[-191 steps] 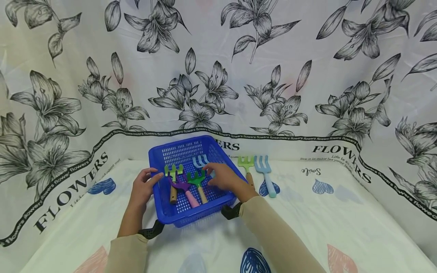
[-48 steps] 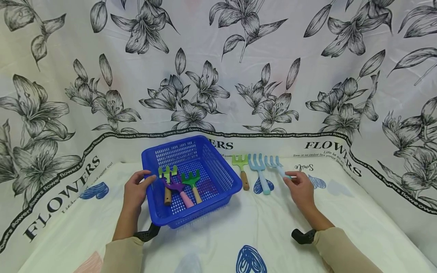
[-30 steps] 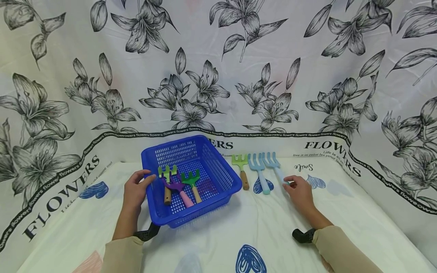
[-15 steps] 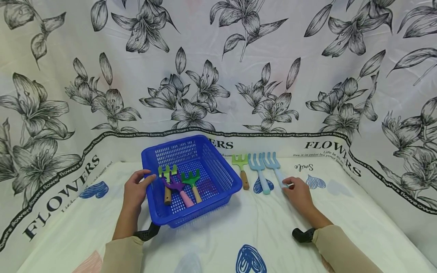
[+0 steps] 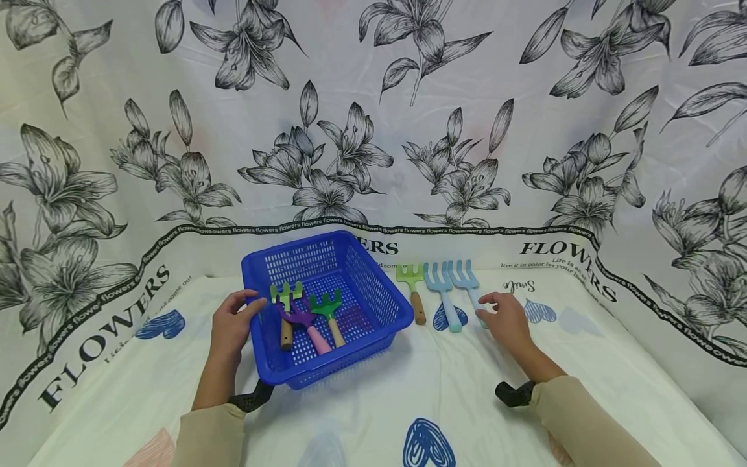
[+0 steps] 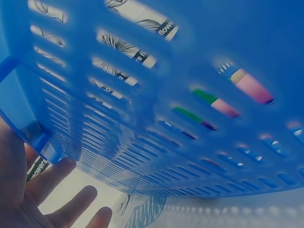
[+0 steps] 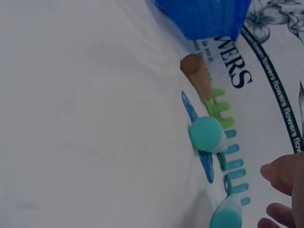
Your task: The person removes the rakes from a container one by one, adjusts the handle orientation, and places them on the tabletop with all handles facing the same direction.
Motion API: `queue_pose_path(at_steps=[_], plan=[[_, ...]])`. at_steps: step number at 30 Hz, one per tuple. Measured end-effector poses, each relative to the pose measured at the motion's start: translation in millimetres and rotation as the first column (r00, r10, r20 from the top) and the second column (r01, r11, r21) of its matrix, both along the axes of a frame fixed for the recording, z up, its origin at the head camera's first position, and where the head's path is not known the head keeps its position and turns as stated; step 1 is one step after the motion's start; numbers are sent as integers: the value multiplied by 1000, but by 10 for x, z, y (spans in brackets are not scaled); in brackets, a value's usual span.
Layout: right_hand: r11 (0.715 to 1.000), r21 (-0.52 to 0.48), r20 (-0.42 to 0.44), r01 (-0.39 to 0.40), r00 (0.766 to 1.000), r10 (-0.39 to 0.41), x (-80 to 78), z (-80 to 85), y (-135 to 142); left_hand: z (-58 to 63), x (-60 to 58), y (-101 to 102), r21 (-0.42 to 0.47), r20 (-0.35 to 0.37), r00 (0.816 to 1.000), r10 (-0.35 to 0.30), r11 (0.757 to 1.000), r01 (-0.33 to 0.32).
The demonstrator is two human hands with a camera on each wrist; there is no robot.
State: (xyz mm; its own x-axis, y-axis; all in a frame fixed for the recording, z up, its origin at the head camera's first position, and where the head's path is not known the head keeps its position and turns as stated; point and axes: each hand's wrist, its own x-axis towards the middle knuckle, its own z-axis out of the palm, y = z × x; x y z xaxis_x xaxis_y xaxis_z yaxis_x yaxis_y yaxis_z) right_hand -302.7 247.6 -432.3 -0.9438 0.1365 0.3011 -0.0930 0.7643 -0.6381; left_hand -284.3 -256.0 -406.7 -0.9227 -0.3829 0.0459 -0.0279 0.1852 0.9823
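My left hand (image 5: 232,323) holds the left rim of a blue plastic basket (image 5: 378,336), thumb over the edge; in the left wrist view its fingers (image 6: 78,204) spread below the rim. Inside lie small garden hand forks: a light-green one (image 5: 286,331), a purple one with a pink handle (image 5: 319,339) and a dark-green one (image 5: 335,331). My right hand (image 5: 506,321) hovers by the handle end of a pale-blue hand fork (image 5: 465,275); the right wrist view shows its fingertips apart from that fork's handle (image 7: 227,216).
Left of that fork lie another blue hand fork (image 5: 447,305) and a light-green one with a brown handle (image 5: 417,305), side by side. A white printed cloth (image 5: 362,421) covers the table, and a floral curtain (image 5: 373,162) rises behind.
My right hand took a blue hand fork from the basket, laid it right of the other two, straightened it and has now let go. The left hand stays at the rim.
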Motion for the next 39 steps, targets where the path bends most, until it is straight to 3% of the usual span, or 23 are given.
queue_pose_path(at_steps=[6,21,30,39], plan=[[999,-2,-73,-42,996,42,-49,91,-119,0,9,4,-5,-7,1000,5,1000,-5],[986,-81,-97,-145,986,137,-60,466,-615,9,-6,3,-3,-1,1000,14,1000,-14],[957,-108,-150,-268,956,251,-34,681,-985,2,-8,4,2,-1,1000,16,1000,-16],[928,-136,-155,-347,933,326,19,780,-1378,-5,-14,5,3,-1,1000,14,1000,-14]])
